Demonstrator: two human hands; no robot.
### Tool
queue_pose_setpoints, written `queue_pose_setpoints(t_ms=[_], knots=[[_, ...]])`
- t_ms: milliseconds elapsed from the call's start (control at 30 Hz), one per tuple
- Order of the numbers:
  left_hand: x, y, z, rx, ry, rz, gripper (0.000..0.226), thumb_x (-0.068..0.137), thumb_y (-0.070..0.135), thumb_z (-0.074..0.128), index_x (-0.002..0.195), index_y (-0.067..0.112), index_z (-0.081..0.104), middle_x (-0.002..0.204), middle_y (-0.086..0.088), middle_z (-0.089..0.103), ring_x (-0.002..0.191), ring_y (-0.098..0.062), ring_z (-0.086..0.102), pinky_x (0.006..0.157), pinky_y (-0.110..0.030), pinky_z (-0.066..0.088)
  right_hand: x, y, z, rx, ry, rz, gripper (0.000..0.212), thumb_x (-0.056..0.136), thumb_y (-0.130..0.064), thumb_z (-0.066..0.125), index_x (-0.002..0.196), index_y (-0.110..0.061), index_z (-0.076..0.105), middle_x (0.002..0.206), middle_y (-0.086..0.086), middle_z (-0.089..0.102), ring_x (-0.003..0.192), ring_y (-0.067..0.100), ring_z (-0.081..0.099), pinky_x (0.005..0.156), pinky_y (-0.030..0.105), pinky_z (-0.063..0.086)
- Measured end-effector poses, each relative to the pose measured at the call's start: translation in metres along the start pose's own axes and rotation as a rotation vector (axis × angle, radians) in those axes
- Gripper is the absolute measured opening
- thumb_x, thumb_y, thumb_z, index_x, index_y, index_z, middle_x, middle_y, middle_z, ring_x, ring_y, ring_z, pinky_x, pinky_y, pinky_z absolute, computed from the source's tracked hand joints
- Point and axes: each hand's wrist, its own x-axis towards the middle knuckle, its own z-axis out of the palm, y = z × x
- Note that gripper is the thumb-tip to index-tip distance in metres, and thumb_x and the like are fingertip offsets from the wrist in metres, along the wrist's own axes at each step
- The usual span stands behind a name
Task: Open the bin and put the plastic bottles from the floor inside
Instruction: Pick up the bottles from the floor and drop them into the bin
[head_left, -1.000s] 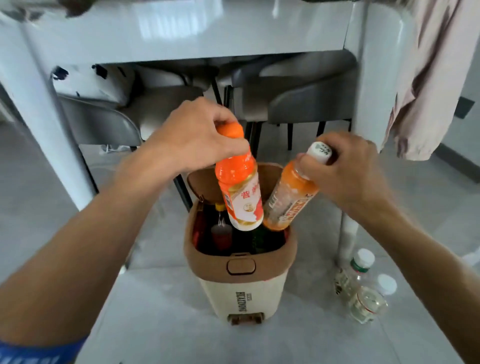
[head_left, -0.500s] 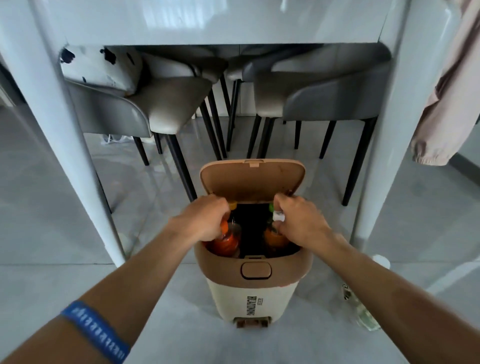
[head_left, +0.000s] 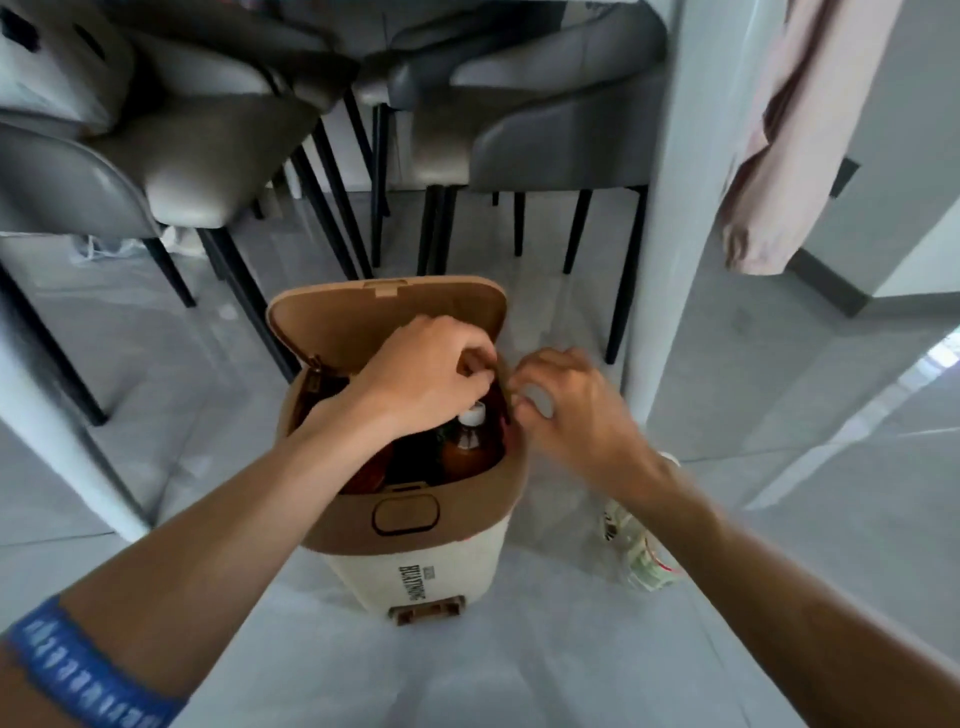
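Bin (head_left: 415, 551) stands on the grey floor (head_left: 519, 670), cream body with a brown upper collar; its brown lid (head_left: 332, 322) is raised and tilted back at the far side. Inside the opening, a bottle with a white cap (head_left: 470, 415) and an amber-orange body stands upright near the bin's right wall; further dark and reddish bottles sit beside it toward the left, too shadowed to separate.

Left hand (head_left: 426, 374) is over the bin mouth, fingers curled loosely just above the white cap — cannot tell whether they touch it or grip anything. A blue wristband (head_left: 83, 670) is on the left forearm.

Right hand (head_left: 566, 410) hovers just outside the bin's right rim, fingers half-curled and slightly spread, holding nothing visible; motion blur softens it.

On the floor to the right of the bin, partly hidden by the right forearm, lies a clear plastic bottle (head_left: 647, 564) — near the bin, not touching it.
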Motion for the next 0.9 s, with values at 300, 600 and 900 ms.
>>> queue_pose_setpoints(t_ms=[300, 600, 900], knots=[[0.029, 0.099, 0.15, -0.055, -0.13, 0.103, 0.034, 0.083, 0.017, 0.062, 0.116, 0.019, 0.063, 0.123, -0.002, 0.066, 0.111, -0.026, 0.06, 0.09, -0.041, 0.051, -0.095, 0.135, -0.012, -0.211, -0.161, 0.597, 0.052, 0.082, -0.043, 0.064, 0.129, -0.025, 0.052, 0.134, 0.002, 0.056, 0.115, 0.031, 0.054, 0.088, 0.04, 0.048], [0.046, 0.098, 0.241, -0.066, -0.194, 0.083, 0.045, 0.081, 0.007, 0.072, 0.118, 0.018, 0.048, 0.127, -0.005, 0.061, 0.112, -0.03, 0.056, 0.086, -0.045, 0.051, -0.14, 0.16, 0.013, -0.092, -0.241, 0.544, 0.037, 0.079, -0.025, 0.068, 0.109, -0.018, 0.048, 0.104, 0.007, 0.058, 0.087, 0.033, 0.061, 0.069, 0.036, 0.044], [0.027, 0.084, 0.208, -0.15, -0.077, 0.12, 0.037, 0.072, 0.024, 0.076, 0.102, 0.017, 0.055, 0.102, -0.003, 0.063, 0.092, -0.024, 0.06, 0.074, -0.034, 0.048, -0.123, 0.145, -0.007, 0.039, -0.093, 0.44, 0.038, 0.071, -0.022, 0.079, 0.1, -0.02, 0.055, 0.091, 0.003, 0.069, 0.075, 0.026, 0.06, 0.063, 0.031, 0.039]])
